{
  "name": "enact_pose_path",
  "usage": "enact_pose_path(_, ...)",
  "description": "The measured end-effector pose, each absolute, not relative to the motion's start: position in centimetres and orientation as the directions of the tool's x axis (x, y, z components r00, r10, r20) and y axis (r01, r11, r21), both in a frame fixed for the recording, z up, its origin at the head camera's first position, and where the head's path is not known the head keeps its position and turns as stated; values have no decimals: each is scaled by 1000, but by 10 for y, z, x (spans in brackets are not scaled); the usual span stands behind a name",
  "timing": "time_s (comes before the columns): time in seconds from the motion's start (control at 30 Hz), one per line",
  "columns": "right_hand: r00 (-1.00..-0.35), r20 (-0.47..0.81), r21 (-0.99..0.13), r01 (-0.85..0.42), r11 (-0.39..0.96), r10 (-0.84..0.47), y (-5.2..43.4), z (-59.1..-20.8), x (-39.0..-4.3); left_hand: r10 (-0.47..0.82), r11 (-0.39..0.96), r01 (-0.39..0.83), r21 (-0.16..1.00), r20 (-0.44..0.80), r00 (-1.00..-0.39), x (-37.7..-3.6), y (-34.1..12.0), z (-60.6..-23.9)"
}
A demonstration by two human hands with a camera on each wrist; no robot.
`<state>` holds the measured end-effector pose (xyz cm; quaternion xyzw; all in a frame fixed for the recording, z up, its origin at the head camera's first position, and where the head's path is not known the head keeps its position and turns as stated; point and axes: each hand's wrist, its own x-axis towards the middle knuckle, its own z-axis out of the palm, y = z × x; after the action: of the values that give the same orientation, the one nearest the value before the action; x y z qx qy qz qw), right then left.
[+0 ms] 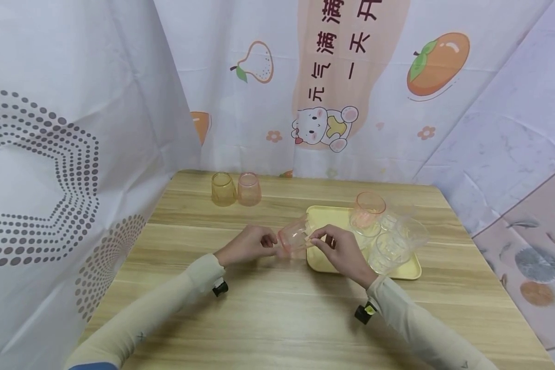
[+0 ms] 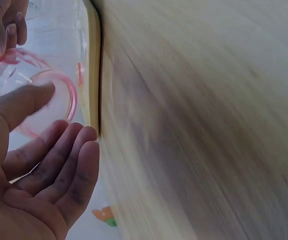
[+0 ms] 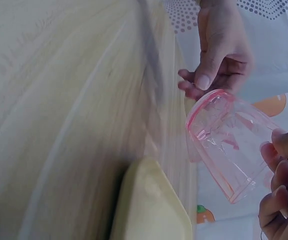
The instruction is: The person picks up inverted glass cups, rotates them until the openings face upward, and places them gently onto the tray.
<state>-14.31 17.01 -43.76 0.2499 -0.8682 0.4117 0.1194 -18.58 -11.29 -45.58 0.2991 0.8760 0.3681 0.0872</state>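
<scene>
A clear glass with pink edges (image 1: 294, 236) is tilted on its side in the air, left of a yellow tray (image 1: 318, 263). My right hand (image 1: 343, 253) pinches it by the end nearer the tray, thumb and fingertips together. At its other end, the one with a thick pink ring (image 2: 73, 102), my left hand (image 1: 250, 245) hovers with loosely bent fingers. A gap shows between this hand (image 3: 221, 55) and the glass in the right wrist view. Several clear glasses (image 1: 390, 251) and a pink-rimmed one (image 1: 370, 204) crowd the tray's right side.
Toward the back left of the wooden table (image 1: 259, 318), a yellow glass (image 1: 224, 191) and a pink glass (image 1: 249, 191) stand side by side, wide base down or up I cannot tell. Printed curtains (image 1: 259, 113) hang behind the table and along both sides.
</scene>
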Motion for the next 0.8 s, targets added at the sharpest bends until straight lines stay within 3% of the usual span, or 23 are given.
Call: enact_pose_path(0.8, -746, 547, -411, -634, 655, -379, 198, -423, -168, 608, 585, 478, 656, 36, -793, -179, -53, -473)
